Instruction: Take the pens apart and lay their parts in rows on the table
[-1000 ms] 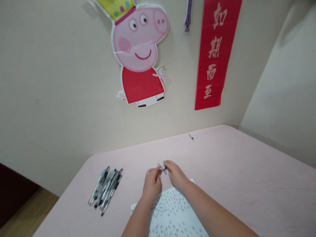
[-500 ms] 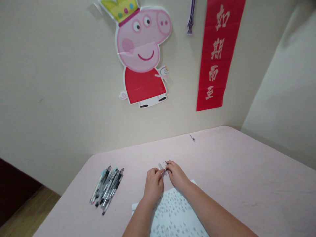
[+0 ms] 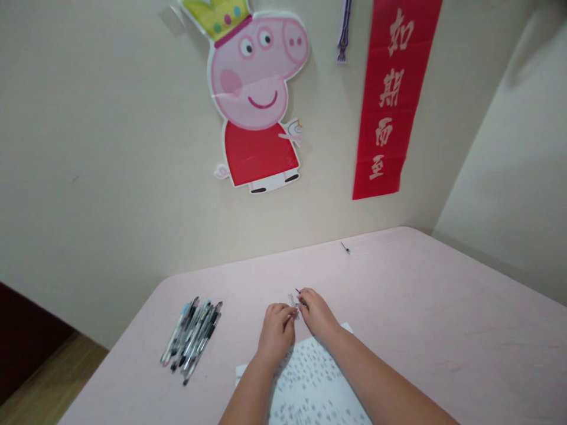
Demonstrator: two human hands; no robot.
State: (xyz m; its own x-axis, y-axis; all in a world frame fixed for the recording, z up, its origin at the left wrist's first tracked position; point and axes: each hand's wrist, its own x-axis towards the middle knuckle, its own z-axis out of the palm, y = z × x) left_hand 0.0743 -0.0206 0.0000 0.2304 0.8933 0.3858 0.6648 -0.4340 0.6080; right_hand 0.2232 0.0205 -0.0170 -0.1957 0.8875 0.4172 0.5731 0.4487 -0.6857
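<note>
While right hand [image 3: 316,311] holds dark rod [image 3: 298,290] | left hand [image 3: 277,330] now closer

Two bare forearms reach forward and converge, the left forearm [image 3: 249,386] rising steeply from the bottom edge of the head view, the right forearm [image 3: 390,369] slanting in from the lower right with more of its length showing. The left grip [image 3: 277,329] has its back turned upward, its fingers [image 3: 287,308] bent and pointing toward the other side. The right grip [image 3: 316,311] reaches slightly farther forward, its fingers [image 3: 305,293] curled inward in a pinch. Their fingertips sit close together, though the exact finger contacts are too small to tell.
</note>
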